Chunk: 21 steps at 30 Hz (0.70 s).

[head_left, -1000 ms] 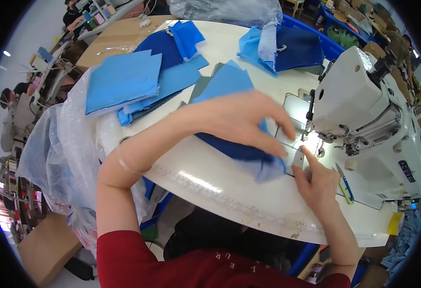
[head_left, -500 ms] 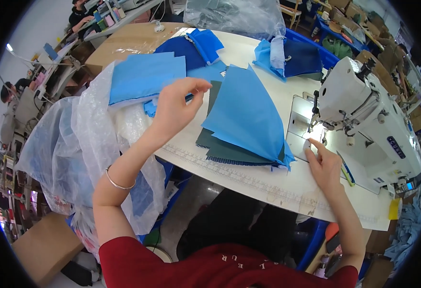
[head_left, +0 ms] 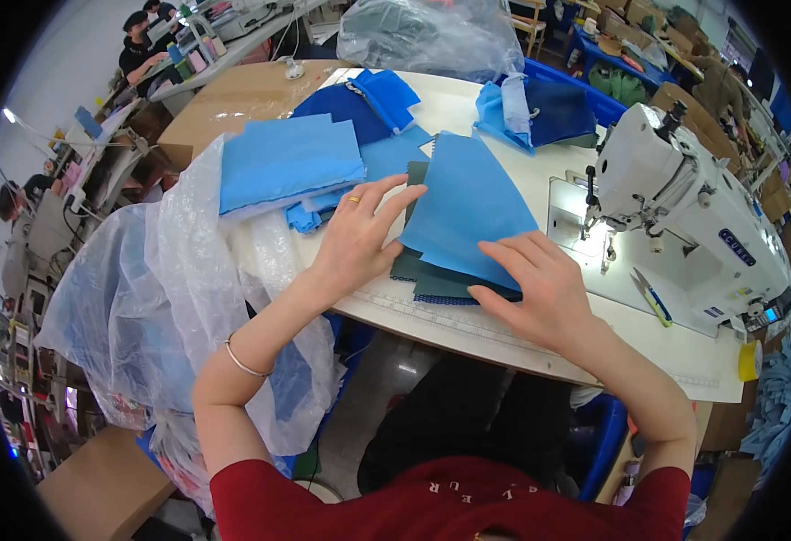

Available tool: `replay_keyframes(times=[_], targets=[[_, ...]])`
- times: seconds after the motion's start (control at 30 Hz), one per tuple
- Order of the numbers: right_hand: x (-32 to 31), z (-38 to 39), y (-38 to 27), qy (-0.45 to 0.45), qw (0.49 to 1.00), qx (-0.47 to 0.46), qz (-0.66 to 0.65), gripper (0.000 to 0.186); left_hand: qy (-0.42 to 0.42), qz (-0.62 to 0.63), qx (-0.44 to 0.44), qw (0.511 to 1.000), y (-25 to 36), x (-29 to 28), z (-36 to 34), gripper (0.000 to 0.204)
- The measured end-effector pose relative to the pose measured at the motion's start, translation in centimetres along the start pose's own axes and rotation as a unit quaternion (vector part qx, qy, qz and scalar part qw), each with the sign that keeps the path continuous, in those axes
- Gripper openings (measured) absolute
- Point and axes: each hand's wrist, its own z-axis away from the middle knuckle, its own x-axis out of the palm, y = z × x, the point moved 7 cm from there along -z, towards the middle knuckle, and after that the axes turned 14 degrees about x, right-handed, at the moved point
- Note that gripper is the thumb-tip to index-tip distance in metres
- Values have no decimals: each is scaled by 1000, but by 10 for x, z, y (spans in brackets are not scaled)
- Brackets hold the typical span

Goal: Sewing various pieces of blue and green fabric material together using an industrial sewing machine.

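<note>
A light blue cut fabric piece (head_left: 472,203) lies over dark green fabric (head_left: 454,279) on the white sewing table, with dark mesh showing along the lower edge. At the stack's left edge is my left hand (head_left: 357,236), index finger and thumb spread apart and touching the fabric's side. My right hand (head_left: 544,287) rests on the lower right corner, its thumb and fingers apart on the cloth. Whether any layer is pinched under the fingertips is hard to see. To the right stands a white sewing machine (head_left: 652,176), its needle area lit.
A light blue fabric stack (head_left: 287,162) lies at the left, beside clear plastic sheeting (head_left: 188,261). Dark blue pieces (head_left: 337,106) and another fabric bundle (head_left: 539,113) lie farther back. Thread snips (head_left: 655,302) and yellow tape (head_left: 749,361) are near the machine. Other people sit at the far left.
My right hand has moved left from beside the machine's needle plate onto the fabric stack. My left hand has come down from above to the stack's left edge. The corner now lies flatter.
</note>
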Motion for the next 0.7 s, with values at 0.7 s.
replay_keyframes(times=[0.7], targets=[[12,8,47,-190,793,210,-539,30,-50,352,182,917,75,-10,-97,12]])
